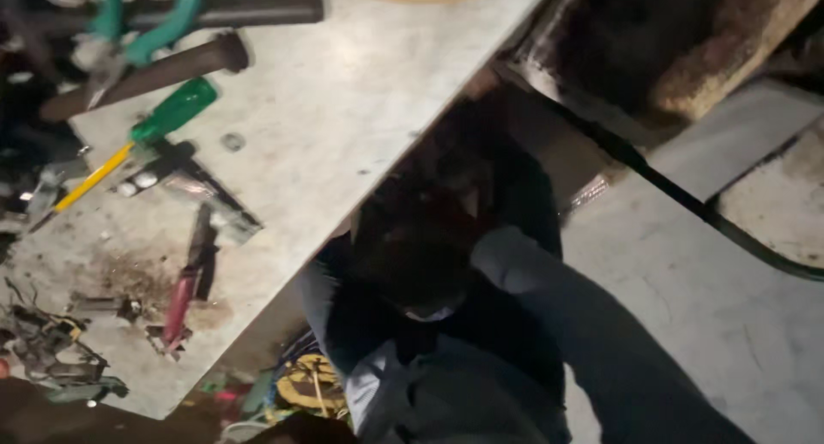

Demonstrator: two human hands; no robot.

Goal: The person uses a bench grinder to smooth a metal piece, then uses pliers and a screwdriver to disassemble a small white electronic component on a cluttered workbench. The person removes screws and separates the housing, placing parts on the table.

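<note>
A grey-sleeved arm (584, 324) comes in from the bottom right and reaches into the dark space under the edge of a grey workbench (343, 109). It looks like my right arm. Its hand is lost in the shadow near a dark bundle (412, 255), so I cannot tell what it touches or holds. More grey cloth (429, 392) lies below the bundle. My left hand does not show.
The bench carries a green-handled screwdriver (172, 109), red-handled pliers (183, 294), two dark bars (163, 69), teal-handled pliers (150, 27), a small washer (232, 142) and scrap (47, 349). A black hose (687, 199) crosses the concrete floor (687, 298). Yellow coiled cable (311, 384) lies under the bench.
</note>
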